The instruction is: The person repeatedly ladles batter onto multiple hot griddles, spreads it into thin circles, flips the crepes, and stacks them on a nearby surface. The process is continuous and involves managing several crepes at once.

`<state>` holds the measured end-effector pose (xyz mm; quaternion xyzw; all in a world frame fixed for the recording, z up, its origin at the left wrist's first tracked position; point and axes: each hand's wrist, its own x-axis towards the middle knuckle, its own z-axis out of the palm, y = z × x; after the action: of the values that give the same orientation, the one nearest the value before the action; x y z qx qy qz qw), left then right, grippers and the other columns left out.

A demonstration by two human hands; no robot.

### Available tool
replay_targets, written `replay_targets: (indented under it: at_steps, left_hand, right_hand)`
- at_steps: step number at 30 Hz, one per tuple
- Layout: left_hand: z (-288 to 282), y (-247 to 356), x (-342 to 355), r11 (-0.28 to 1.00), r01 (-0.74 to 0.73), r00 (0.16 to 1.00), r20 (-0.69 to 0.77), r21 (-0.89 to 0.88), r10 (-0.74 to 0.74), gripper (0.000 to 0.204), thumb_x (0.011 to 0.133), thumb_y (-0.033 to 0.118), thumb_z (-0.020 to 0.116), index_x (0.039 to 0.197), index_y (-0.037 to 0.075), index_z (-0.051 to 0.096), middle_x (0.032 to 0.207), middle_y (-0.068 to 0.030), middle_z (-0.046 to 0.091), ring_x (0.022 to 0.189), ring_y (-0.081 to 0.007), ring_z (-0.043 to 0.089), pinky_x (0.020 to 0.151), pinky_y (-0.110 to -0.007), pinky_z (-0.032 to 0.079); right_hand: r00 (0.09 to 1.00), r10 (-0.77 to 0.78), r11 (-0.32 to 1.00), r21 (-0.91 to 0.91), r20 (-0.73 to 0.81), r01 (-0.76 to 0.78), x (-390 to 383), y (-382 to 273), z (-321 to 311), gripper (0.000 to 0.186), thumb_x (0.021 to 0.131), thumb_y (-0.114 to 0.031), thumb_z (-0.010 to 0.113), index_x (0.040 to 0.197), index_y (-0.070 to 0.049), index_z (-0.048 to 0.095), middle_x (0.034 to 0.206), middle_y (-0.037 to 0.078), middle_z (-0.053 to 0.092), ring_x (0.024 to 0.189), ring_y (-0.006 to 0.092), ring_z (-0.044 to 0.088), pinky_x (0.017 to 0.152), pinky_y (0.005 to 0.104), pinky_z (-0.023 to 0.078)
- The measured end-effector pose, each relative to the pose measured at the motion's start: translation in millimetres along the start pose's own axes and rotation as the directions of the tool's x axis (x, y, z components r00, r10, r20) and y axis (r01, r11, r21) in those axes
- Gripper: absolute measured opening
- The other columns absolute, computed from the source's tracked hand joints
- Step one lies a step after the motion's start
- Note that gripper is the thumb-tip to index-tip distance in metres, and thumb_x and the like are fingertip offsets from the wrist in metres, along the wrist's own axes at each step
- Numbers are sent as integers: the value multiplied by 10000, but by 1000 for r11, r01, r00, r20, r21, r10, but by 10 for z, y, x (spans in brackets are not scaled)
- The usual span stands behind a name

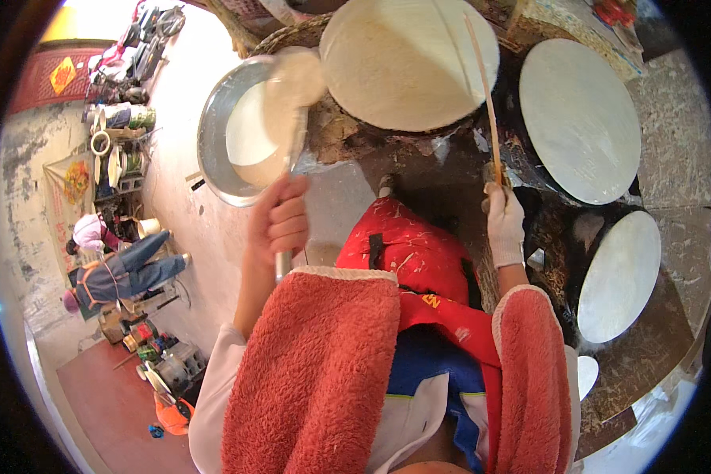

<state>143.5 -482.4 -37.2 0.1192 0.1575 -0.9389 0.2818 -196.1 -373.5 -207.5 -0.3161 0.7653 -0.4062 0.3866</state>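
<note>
My bare left hand [278, 217] is closed round the metal handle of a ladle. The ladle's bowl [295, 77], smeared by motion, hangs between a wide metal basin [207, 138] and a large round griddle. White batter [253, 130] lies in the basin. Gripped in my right hand [504, 225], which wears a white glove, is a long thin wooden stick [486, 87]. Its far end reaches over the right part of the round griddle [403, 63], whose surface bears a pale, thin layer. To the right stands another round white-topped griddle [581, 122].
A lower round white-topped griddle [620, 276] stands at the right, near a small white disc [587, 375]. At the far left, people [122, 272] are bent among buckets and boxes. An orange bag-like thing [172, 412] lies on the floor. My red apron [407, 245] hangs in front.
</note>
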Motion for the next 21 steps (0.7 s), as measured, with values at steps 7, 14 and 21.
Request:
replay_targets:
  at_steps: [7,14,21]
  left_hand:
    - [329,239,-1029,310,-36,632,-219,950,744,313,1042,300,345,770,146,339,484,72,232,348,-33,219,296,-207,152]
    - [68,816,-935,974,-213,925,-336,-75,177,285,1049,294,331,805,146,330,493,94,235,355,0,197,289,-169,173]
    - [-44,1183,-942,976,-168,881,-422,137,211,292,1039,284,379,777,160,343,498,103,201,357,2,170,294,-162,145]
  right_hand:
    - [987,43,976,205,152,-74,100,-388,1385,356,898,-354,638,832,-5,649,727,41,639,622,112,545,589,268,432]
    - [723,663,265,843,193,-469,471,-1070,2546,479,901,-441,610,622,-131,374,660,56,563,369,87,248,359,245,233]
    - [671,741,269,909,15,-318,562,-894,2242,394,893,-445,627,722,-135,454,634,17,424,391,112,261,373,269,264]
